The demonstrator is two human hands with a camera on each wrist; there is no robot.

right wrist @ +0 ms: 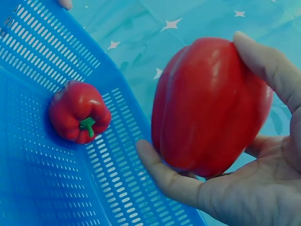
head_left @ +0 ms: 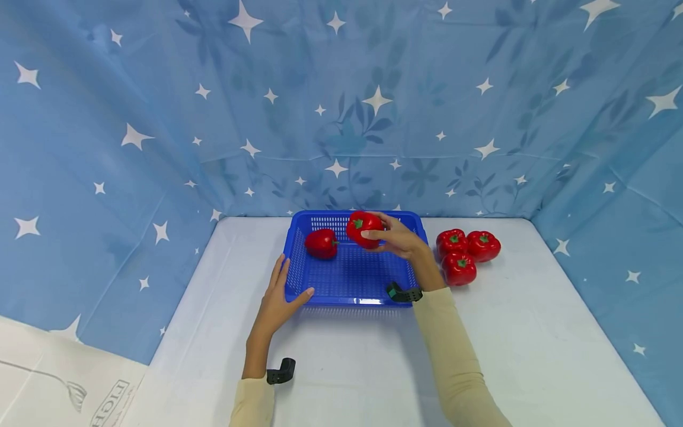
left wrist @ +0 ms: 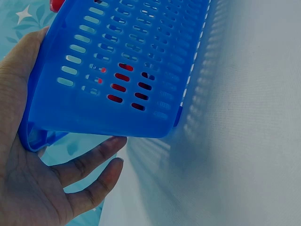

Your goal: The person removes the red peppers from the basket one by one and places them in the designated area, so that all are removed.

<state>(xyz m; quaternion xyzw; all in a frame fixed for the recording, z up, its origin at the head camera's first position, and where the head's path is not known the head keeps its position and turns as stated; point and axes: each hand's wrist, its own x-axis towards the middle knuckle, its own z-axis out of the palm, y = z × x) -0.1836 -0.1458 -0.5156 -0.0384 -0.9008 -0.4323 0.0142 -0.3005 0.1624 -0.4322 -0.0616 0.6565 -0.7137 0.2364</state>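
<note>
A blue perforated plastic basket (head_left: 349,280) stands on the white table. One red bell pepper (head_left: 321,244) with a green stem lies inside it, towards the left. My right hand (head_left: 401,238) grips a second red bell pepper (head_left: 358,230) above the back of the basket; the right wrist view shows the thumb and fingers spread around this pepper (right wrist: 209,106). At the basket's front left corner is my left hand (head_left: 275,305), fingers extended along the left side and thumb over the front rim. In the left wrist view the left hand (left wrist: 33,183) lies against that corner.
Three more red bell peppers (head_left: 459,269) sit close together on the table, right of the basket. Behind the table hangs a blue curtain (head_left: 341,118) with white stars, continuing along both sides. Beige printed material (head_left: 64,385) shows at the lower left.
</note>
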